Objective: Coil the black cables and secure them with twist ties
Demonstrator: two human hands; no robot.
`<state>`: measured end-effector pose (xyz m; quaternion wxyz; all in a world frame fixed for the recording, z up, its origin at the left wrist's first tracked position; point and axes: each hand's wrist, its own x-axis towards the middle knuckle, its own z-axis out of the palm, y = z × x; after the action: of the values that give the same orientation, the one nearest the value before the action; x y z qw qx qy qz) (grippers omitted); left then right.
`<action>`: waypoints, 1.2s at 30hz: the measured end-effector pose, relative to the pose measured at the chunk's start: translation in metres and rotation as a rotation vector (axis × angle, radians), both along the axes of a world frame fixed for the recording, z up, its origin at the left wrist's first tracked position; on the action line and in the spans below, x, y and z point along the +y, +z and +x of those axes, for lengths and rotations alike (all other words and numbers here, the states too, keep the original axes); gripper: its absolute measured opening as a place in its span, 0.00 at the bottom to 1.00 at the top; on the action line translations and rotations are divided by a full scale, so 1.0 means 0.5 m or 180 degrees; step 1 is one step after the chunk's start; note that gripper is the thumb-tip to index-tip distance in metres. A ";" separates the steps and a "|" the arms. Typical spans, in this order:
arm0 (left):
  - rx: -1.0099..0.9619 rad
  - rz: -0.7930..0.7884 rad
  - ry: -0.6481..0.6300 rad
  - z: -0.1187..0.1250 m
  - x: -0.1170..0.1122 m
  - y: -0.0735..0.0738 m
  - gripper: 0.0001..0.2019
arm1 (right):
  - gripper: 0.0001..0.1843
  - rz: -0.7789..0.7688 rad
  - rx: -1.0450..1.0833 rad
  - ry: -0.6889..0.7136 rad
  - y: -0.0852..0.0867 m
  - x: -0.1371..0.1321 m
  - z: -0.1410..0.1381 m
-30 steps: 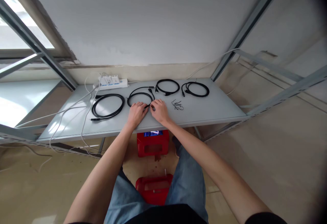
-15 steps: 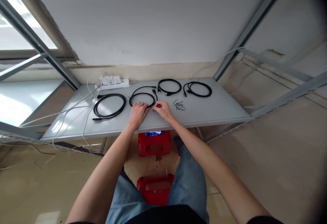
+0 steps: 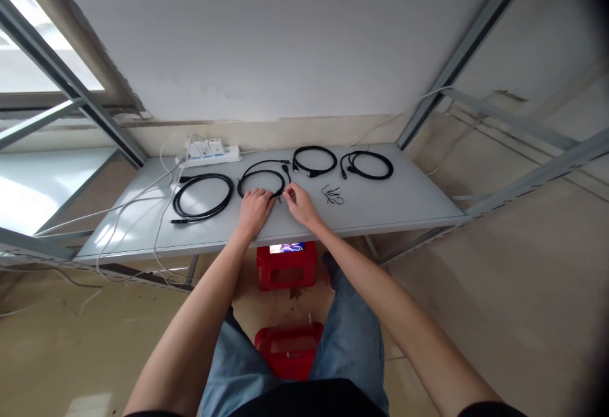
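The fingers of the left hand [image 3: 255, 209] are curled down over the near arc of a black cable coil [image 3: 261, 177], pressing and gripping it against the grey shelf [image 3: 394, 204]. Just beside them, the right hand [image 3: 299, 204] has thumb and forefinger pinched together at the coil's near right edge, apparently on the cable itself, though the spot is too small to be sure. The two hands nearly touch, and the coil lies flat in the middle of the shelf, just beyond the knuckles. A few thin black ties [image 3: 332, 195] lie loose near the right hand. To the left of the held coil rests a larger black coil [image 3: 202, 197]. Farther back to the right lie two more coils [image 3: 314, 161] [image 3: 367, 165], side by side. A white power strip [image 3: 208, 151] sits at the back left by the wall, its white cords [image 3: 143, 198] trailing over the shelf's left end. Below the shelf edge, between the forearms, stand two red stools [image 3: 284, 266] [image 3: 287, 350] on the floor.
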<state>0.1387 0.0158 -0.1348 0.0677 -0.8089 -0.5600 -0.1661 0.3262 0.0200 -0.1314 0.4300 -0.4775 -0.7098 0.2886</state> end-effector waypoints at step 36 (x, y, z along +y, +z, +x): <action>-0.0067 -0.0231 0.0381 0.005 -0.001 0.005 0.12 | 0.18 0.0352 -0.0529 -0.1747 -0.058 0.025 0.371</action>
<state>0.1410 0.0155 -0.1320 0.0421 -0.7741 -0.6137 -0.1498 0.5115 0.0326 -0.1603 0.4577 -0.6495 -0.6015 0.0822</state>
